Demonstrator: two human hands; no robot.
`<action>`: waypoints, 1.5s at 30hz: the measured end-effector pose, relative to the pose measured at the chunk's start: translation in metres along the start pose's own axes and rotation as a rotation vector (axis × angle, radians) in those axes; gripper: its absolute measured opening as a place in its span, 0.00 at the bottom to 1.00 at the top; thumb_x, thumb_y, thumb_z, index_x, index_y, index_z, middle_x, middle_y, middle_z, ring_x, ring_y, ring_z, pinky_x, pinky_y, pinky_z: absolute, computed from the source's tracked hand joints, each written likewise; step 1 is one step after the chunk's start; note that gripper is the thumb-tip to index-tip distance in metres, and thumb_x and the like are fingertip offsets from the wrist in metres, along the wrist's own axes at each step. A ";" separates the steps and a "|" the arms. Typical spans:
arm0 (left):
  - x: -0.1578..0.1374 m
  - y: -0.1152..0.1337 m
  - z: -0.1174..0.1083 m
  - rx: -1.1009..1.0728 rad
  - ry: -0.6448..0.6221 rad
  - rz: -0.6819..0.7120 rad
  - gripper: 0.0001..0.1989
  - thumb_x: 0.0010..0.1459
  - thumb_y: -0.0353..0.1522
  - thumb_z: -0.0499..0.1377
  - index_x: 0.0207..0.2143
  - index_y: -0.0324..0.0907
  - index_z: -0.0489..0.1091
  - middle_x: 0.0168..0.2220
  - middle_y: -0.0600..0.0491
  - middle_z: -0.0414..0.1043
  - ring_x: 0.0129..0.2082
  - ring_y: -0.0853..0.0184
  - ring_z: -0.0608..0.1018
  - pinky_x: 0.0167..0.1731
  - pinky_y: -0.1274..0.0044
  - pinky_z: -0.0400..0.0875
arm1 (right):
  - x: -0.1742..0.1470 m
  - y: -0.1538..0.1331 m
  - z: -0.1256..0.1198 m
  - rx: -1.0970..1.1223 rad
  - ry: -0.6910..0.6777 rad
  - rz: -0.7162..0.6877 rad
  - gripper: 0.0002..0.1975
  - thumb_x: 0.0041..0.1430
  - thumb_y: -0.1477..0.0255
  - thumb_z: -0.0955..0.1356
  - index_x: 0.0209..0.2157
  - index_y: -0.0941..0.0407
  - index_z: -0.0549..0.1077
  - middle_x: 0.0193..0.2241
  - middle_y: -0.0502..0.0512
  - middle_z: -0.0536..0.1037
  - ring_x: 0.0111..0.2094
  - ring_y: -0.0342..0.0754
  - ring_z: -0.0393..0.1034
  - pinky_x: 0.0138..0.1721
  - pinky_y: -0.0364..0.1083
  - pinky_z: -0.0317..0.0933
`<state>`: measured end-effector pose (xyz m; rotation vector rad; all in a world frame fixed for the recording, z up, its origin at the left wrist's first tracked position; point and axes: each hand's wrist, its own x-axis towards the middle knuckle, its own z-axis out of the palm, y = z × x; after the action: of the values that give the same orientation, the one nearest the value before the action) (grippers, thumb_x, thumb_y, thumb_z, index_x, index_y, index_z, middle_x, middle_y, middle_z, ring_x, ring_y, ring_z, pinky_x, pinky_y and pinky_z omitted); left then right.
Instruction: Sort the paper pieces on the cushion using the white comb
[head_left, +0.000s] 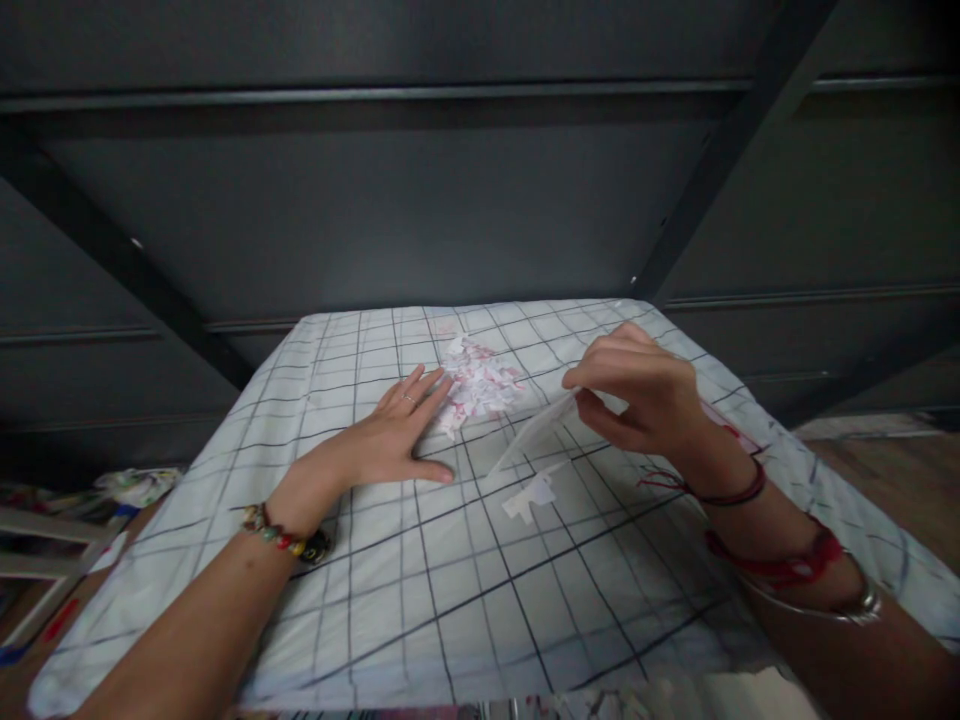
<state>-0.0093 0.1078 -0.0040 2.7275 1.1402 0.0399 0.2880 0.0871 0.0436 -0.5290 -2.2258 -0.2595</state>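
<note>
My left hand (394,425) lies with fingers spread on the checked tablecloth, its fingertips at the left edge of a pile of torn paper scraps (480,385), white with pink marks. Pinched between the thumb and fingers of my right hand (634,385) is a thin, whitish translucent sheet (531,432), which slants down to the left toward the cloth. The sheet looks slightly blurred, and I cannot tell whether it is paper or plastic. Below it, a few white paper pieces (530,497) rest on the cloth.
The table wears a white cloth with dark grid lines (375,620). Dark panels (420,210) rise behind its far edge. At lower left stand a pale wooden frame (45,565) and a crumpled cloth-like bundle (139,487). Something pinkish and flat (731,425) lies partly behind my right wrist.
</note>
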 end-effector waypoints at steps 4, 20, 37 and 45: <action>0.001 0.001 0.002 -0.008 -0.001 0.030 0.55 0.51 0.62 0.51 0.67 0.42 0.29 0.68 0.39 0.27 0.65 0.44 0.33 0.60 0.55 0.38 | 0.000 -0.001 -0.002 -0.002 -0.046 0.032 0.06 0.52 0.79 0.62 0.25 0.55 0.65 0.18 0.46 0.65 0.22 0.42 0.59 0.29 0.46 0.52; 0.002 0.018 0.002 0.015 0.058 0.166 0.53 0.53 0.53 0.60 0.67 0.42 0.30 0.67 0.37 0.28 0.65 0.45 0.33 0.59 0.54 0.38 | -0.025 -0.054 -0.046 -0.233 -0.141 0.108 0.06 0.56 0.79 0.62 0.31 0.56 0.67 0.21 0.48 0.71 0.24 0.43 0.63 0.28 0.45 0.55; 0.004 0.036 0.001 0.062 0.023 0.249 0.53 0.53 0.53 0.59 0.67 0.36 0.33 0.67 0.35 0.27 0.65 0.47 0.31 0.60 0.57 0.36 | -0.047 -0.134 -0.081 -0.334 -0.159 0.211 0.08 0.56 0.82 0.63 0.36 0.57 0.68 0.24 0.51 0.73 0.26 0.44 0.67 0.28 0.47 0.59; 0.005 0.038 0.004 0.047 0.030 0.281 0.52 0.53 0.57 0.55 0.67 0.37 0.34 0.67 0.37 0.27 0.65 0.45 0.31 0.60 0.56 0.36 | -0.050 -0.142 -0.092 -0.348 -0.176 0.219 0.09 0.56 0.81 0.64 0.38 0.55 0.67 0.23 0.49 0.72 0.26 0.45 0.67 0.28 0.47 0.60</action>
<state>0.0210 0.0847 -0.0010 2.9165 0.7649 0.0935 0.3145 -0.0862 0.0631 -1.0108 -2.2772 -0.5064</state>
